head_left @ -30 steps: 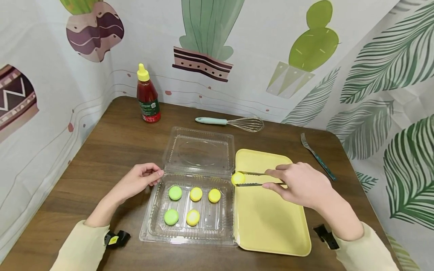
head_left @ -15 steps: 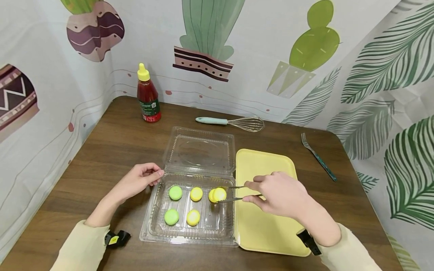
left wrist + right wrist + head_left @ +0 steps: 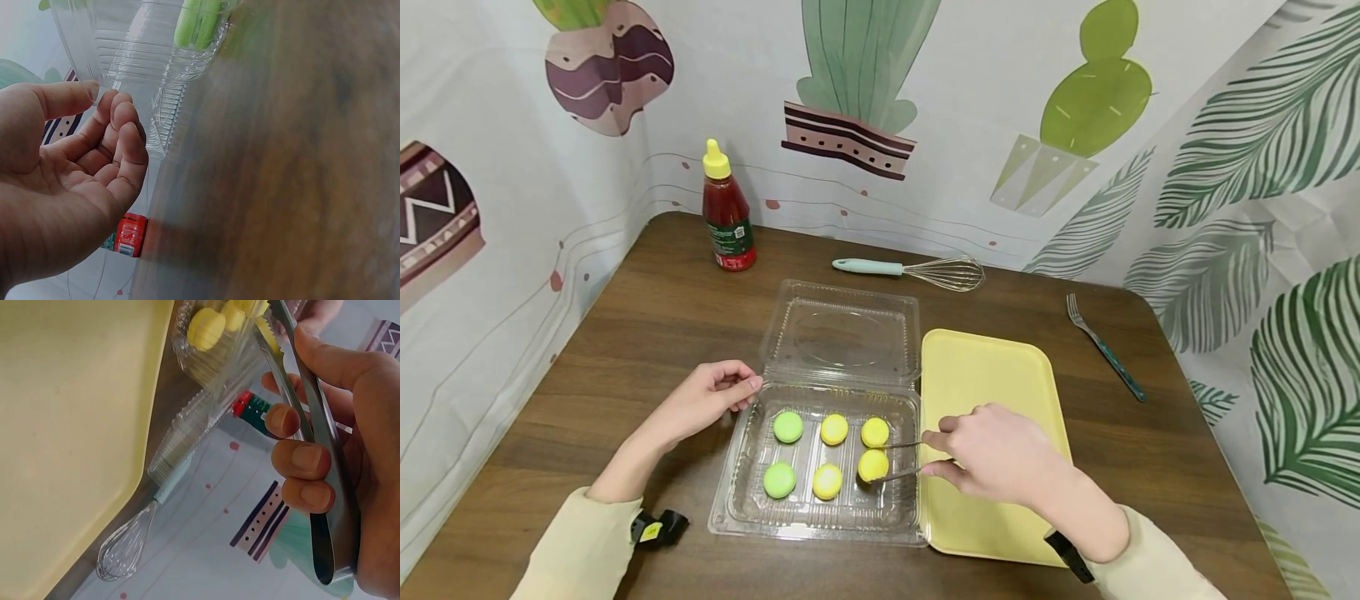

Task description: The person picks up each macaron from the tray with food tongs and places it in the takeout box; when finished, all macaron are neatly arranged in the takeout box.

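Observation:
My right hand (image 3: 1000, 450) grips metal tongs (image 3: 319, 437). Their tips are around a yellow macaron (image 3: 872, 466) over the front right of the clear plastic container (image 3: 752, 530); whether it touches the bottom I cannot tell. Behind it lies another yellow macaron (image 3: 874, 432). The middle column has a back yellow macaron (image 3: 833, 429) and a front yellow macaron (image 3: 827, 482). To the left sit a green macaron (image 3: 787, 427) and a second green macaron (image 3: 778, 481). My left hand (image 3: 81, 144) pinches the container's left rim near the hinge between thumb and forefinger.
The container's lid (image 3: 842, 333) lies open towards the back. Right of it is a yellow tray (image 3: 992, 367), partly under my right hand. A sauce bottle (image 3: 728, 217), a whisk (image 3: 910, 271) and a fork (image 3: 1105, 350) lie or stand farther out on the wooden table (image 3: 625, 333).
From over the tray's left edge, my right hand has carried the yellow macaron in the tongs left and nearer, into the container's front right. My left hand stays put.

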Demonstrator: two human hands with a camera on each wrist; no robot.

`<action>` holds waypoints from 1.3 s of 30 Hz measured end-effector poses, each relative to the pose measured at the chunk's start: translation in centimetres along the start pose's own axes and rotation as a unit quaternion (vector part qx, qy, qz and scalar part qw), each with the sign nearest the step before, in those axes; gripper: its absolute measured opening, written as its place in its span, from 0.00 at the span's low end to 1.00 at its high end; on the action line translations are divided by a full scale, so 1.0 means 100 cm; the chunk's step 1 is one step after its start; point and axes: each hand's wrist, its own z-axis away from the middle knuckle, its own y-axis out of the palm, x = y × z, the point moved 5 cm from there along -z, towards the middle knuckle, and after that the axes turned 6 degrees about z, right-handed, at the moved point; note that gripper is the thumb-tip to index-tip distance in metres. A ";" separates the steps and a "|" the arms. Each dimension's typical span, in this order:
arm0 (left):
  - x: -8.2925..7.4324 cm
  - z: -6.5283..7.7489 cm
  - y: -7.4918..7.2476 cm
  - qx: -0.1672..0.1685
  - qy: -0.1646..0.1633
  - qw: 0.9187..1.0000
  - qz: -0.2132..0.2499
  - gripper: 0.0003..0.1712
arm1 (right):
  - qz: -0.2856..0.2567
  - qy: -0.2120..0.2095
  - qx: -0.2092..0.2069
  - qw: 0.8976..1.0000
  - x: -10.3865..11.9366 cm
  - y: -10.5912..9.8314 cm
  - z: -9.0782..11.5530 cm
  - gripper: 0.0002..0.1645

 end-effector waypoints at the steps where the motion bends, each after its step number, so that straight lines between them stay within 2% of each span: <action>1: 0.000 0.000 0.000 0.000 0.000 1.000 0.000 0.14 | 0.000 -0.002 0.004 1.000 0.002 0.001 0.000 0.17; 16: 0.000 0.000 0.000 0.001 -0.003 1.000 0.004 0.14 | 0.019 -0.005 0.046 0.999 0.012 0.001 -0.005 0.16; 39: 0.000 0.001 -0.001 0.001 -0.007 1.000 -0.003 0.13 | 0.024 0.005 0.062 0.998 0.016 0.008 -0.009 0.17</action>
